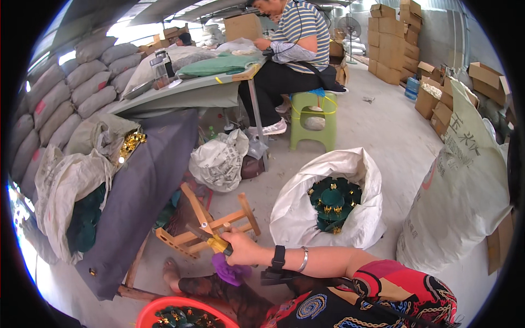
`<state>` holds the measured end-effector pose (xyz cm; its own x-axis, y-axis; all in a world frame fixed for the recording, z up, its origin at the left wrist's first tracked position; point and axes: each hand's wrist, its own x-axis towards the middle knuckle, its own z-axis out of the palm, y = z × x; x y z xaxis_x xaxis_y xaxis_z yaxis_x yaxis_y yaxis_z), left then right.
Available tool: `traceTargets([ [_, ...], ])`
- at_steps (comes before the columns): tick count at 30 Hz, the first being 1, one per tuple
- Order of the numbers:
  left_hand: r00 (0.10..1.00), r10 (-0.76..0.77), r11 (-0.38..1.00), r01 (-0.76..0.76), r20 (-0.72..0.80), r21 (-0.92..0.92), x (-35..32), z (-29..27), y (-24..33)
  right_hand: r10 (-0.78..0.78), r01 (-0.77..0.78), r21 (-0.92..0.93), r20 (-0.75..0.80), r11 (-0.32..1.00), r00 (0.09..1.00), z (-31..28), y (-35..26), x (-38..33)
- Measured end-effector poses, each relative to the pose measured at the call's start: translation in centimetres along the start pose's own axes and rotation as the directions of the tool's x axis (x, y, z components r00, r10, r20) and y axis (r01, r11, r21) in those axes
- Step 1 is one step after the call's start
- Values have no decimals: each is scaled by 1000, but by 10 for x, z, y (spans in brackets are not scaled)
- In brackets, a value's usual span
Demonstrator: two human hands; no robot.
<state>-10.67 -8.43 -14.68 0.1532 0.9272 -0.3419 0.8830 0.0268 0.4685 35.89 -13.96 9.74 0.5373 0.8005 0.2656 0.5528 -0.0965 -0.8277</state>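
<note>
My right hand (243, 249) reaches left across my lap and grips a tool with a yellow and black handle (216, 242). The tool's tip rests against an overturned wooden stool (205, 224) lying on the floor. A crumpled purple piece (227, 270) sits just under the hand. A black band and a silver bangle ring the wrist. My left hand is out of sight. My bare foot (172, 270) shows below the stool.
An open white sack (306, 218) holds green pieces with gold trim (333, 199); a red basin (158, 309) at the bottom holds more. A large full sack (465, 186) stands right. A grey-draped table (147, 175) is left. Another person sits on a green stool (313, 120) at a far table.
</note>
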Motion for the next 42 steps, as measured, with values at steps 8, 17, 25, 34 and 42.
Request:
traceTargets([
  [8,942,-67,985,115,329,-127,12,27,3,50,-49,-2,13,999,999,-9,-5,-5],
  [17,893,-21,960,144,449,-242,59,52,25,45,-44,-20,16,999,999,-8,-6,-8],
  [25,953,110,971,-42,284,-235,94,11,41,56,-56,0,4,998,998,-10,-8,-2],
  [34,949,283,952,-261,138,-159,115,-21,101,20,-20,47,-8,999,1000,-9,-4,-1],
  [42,921,389,916,-385,12,-109,107,-32,168,21,-21,95,5,995,1000,-16,-12,-14],
])
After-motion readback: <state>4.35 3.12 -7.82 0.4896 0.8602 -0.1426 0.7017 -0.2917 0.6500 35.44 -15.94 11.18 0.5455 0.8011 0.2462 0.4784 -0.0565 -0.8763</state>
